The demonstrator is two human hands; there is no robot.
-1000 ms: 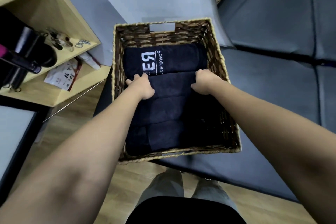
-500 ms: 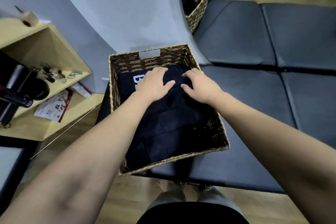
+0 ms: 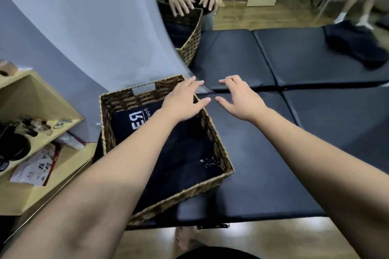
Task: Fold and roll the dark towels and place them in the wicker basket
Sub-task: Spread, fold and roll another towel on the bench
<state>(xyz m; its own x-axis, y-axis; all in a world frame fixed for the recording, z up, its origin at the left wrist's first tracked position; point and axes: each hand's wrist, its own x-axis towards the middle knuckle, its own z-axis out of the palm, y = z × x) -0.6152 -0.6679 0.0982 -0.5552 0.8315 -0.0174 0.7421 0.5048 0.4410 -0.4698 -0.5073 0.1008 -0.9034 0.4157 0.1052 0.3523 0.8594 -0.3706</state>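
The wicker basket (image 3: 117, 101) stands at the left end of the dark padded table (image 3: 273, 153). Rolled dark towels (image 3: 181, 153) fill it, the far one showing white lettering. My left hand (image 3: 185, 101) hovers above the basket's far right corner with its fingers spread and nothing in it. My right hand (image 3: 237, 99) hangs over the table just right of the basket, fingers loosely extended and empty. A crumpled dark towel (image 3: 355, 46) lies at the far right end of the table.
A mirror (image 3: 179, 6) behind the basket reflects my hands and the basket. A wooden shelf (image 3: 42, 153) with small items and a leaflet stands to the left. A person's legs (image 3: 357, 0) show at the far right, with wooden floor beyond.
Both hands have lifted off the towels in the basket and moved up and right. My view has swung up and right, bringing the far table and the loose towel into sight.
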